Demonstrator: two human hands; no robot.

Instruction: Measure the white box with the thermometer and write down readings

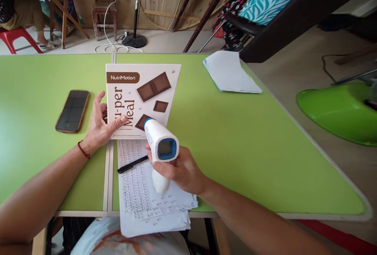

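Observation:
My left hand (101,125) grips the lower left side of a white and brown meal box (153,108), thumb across its printed front, fingers partly hidden behind. The box stands tilted up over the table, its chocolate pictures facing me. In my right hand (182,168) is a white infrared thermometer (160,137) with a blue-framed screen, fingers wrapped round its handle. Its front end points at the lower part of the box; whether they touch I cannot tell. Beneath lie handwritten sheets (132,192) and a black pen (132,164).
A phone (72,111) in a brown case lies left of my left hand on the green table (250,149). Folded white paper (231,72) rests near the far right edge. Beyond stand a green chair (338,113) and a black stand base (134,40). A person (17,4) sits far left.

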